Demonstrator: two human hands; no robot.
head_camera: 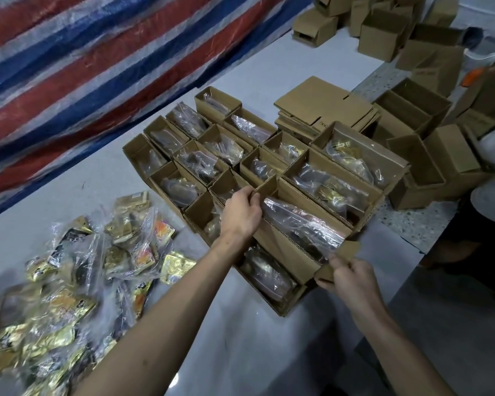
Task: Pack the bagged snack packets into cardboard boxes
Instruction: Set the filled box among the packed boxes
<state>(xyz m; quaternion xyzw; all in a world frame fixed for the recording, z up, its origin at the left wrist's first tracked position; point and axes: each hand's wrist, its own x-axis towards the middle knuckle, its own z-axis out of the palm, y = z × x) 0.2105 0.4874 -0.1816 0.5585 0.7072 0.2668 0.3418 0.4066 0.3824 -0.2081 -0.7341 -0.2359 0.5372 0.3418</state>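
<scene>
Box (282,245) flaps pinched, left hand (242,210), right hand (352,277)

Packet pile (69,281) blurred, print unreadable, cut by the left edge; far boxes (382,35) cropped at top.

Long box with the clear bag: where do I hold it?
By its two end flaps, from above, as the left hand and right hand grip now. Neighbouring boxes crowd the long box on both sides; only the flaps stand free.
</scene>
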